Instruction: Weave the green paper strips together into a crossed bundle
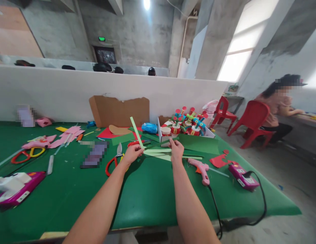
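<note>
Pinched in the fingers of my left hand (132, 154) is a pale green paper strip (136, 131), one end standing up and tilted left. A pale green strip also stretches across to my right hand (177, 149), whose fingers are closed on it. Beneath the hands lies a light green paper piece (164, 156); its full outline is partly covered. Left of my left hand are scissors (118, 156) with red and yellow handles. A pink glue gun (201, 168) lies on the table just right of my right hand.
On the green table (145, 200) lie a purple power strip (243, 177), red paper scraps (220, 160), another pair of scissors (28, 155) and pink paper (68, 135). A white box (165, 138) of colourful crafts stands behind. A person (277, 105) sits at the right.
</note>
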`<action>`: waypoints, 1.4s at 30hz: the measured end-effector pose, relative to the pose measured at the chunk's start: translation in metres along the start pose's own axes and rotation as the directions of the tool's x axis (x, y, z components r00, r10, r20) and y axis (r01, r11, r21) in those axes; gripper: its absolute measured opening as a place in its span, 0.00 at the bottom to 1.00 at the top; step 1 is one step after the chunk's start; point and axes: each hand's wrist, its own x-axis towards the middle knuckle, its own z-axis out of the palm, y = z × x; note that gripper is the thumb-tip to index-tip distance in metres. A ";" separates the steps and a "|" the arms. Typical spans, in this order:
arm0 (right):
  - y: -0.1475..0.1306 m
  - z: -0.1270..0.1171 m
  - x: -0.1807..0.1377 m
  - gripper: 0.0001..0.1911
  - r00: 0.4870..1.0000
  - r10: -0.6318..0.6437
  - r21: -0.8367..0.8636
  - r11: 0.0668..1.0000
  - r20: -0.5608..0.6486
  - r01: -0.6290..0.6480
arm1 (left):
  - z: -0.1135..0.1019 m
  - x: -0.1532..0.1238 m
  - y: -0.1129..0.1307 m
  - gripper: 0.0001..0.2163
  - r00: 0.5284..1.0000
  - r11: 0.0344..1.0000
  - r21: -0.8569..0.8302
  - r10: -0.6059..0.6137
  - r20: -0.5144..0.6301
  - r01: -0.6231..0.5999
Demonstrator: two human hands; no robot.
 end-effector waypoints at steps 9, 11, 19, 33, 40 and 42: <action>-0.002 -0.003 0.006 0.21 0.980 -0.078 0.093 0.991 -0.184 0.096 | -0.002 0.001 -0.005 0.17 1.000 1.000 0.001 -0.001 -0.013 0.001; -0.002 -0.002 0.006 0.21 0.978 -0.088 0.115 0.987 -0.189 0.111 | -0.002 0.001 -0.005 0.17 1.000 1.000 0.002 0.000 -0.011 0.000; -0.005 -0.004 0.004 0.18 0.986 -0.081 0.188 0.976 -0.145 0.108 | -0.004 0.002 -0.005 0.16 1.000 1.000 0.022 0.006 -0.001 -0.006; 0.009 0.036 -0.040 0.21 0.873 0.273 -0.037 0.959 0.403 -0.282 | 0.005 -0.001 0.005 0.17 0.998 0.965 -0.255 -0.061 -0.021 0.054; 0.018 0.038 -0.053 0.15 0.858 0.180 -0.187 0.977 0.482 -0.100 | 0.008 -0.002 0.006 0.19 0.998 0.979 -0.204 0.006 0.062 0.007; 0.018 0.038 -0.052 0.14 0.861 0.171 -0.200 0.976 0.480 -0.082 | 0.009 -0.002 0.005 0.19 0.998 0.980 -0.198 0.013 0.063 0.000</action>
